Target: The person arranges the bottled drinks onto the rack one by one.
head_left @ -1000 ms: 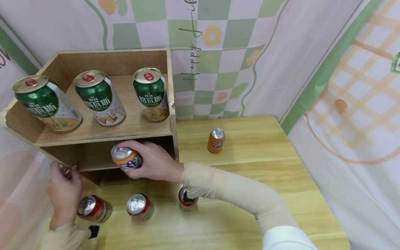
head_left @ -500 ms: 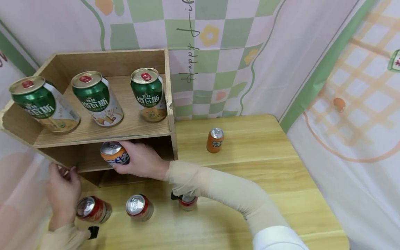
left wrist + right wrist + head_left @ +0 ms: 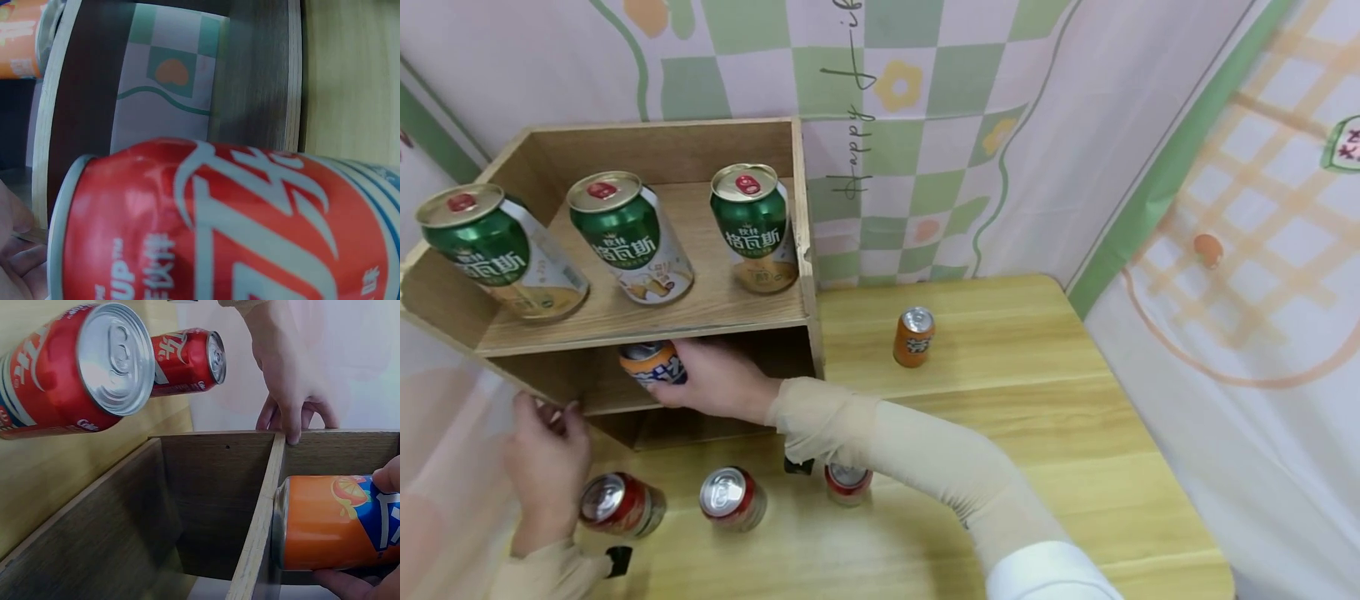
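Note:
An orange soda can (image 3: 653, 365) with a blue label is in my right hand (image 3: 718, 379), fingers and thumb round its side. It sits inside the opening of the wooden shelf's (image 3: 647, 335) middle level, close over that board; the right wrist view shows the can (image 3: 331, 522) at the board's front edge. My left hand (image 3: 550, 458) holds the shelf's left side edge, fingertips bent over it. Below it on the table stands a red cola can (image 3: 622, 504), large in the left wrist view. Two more red cola cans (image 3: 732, 497) stand in front of the shelf, one partly behind my right sleeve.
Three green-and-white cans (image 3: 631, 237) stand on the shelf's top level. A second orange can (image 3: 914, 337) stands on the wooden table (image 3: 1000, 367), right of the shelf. A patterned cloth (image 3: 910, 150) hangs behind. The lowest shelf level (image 3: 212, 506) lies under the middle board.
My right hand has carried the orange soda can leftward and deeper into the middle level, its top now partly under the upper board. My left hand keeps its place on the shelf's side.

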